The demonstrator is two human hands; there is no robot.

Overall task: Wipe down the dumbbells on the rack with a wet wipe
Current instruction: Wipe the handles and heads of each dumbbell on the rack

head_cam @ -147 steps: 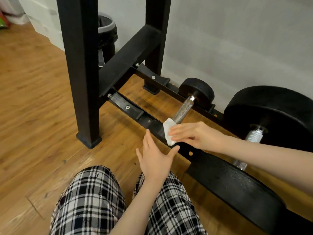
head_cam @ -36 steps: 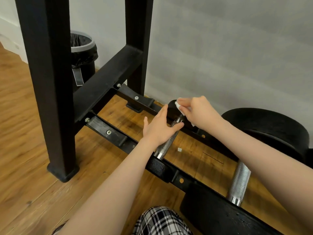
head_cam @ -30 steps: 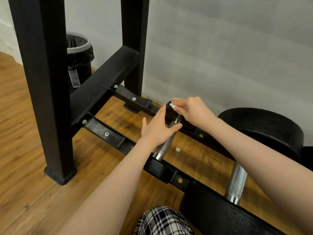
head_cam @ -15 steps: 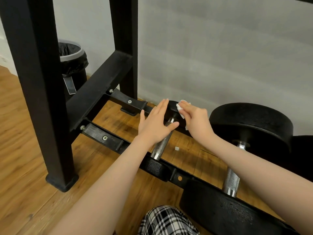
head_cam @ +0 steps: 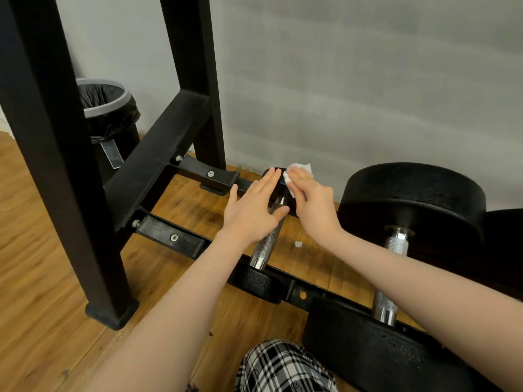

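Note:
A small dumbbell [head_cam: 267, 244] with a knurled steel handle and black heads lies across the bottom rails of the black rack [head_cam: 169, 236]. My left hand [head_cam: 254, 210] rests flat on its handle near the far head, fingers straight. My right hand [head_cam: 308, 202] presses a white wet wipe [head_cam: 297, 169] against the far head with flat fingers; most of that head is hidden by both hands. A large black dumbbell [head_cam: 410, 199] sits on the rails just to the right.
A black-lined bin [head_cam: 104, 108] stands behind the rack's thick front post [head_cam: 62, 165]. The grey wall runs close behind the dumbbells. A small white scrap [head_cam: 298, 244] lies on the wooden floor under the rack. My plaid-clad knee [head_cam: 283, 366] is at the bottom.
My right hand has slid the wipe up and over the far head of the small dumbbell. My left hand stays on the handle, fingers reaching further toward the head.

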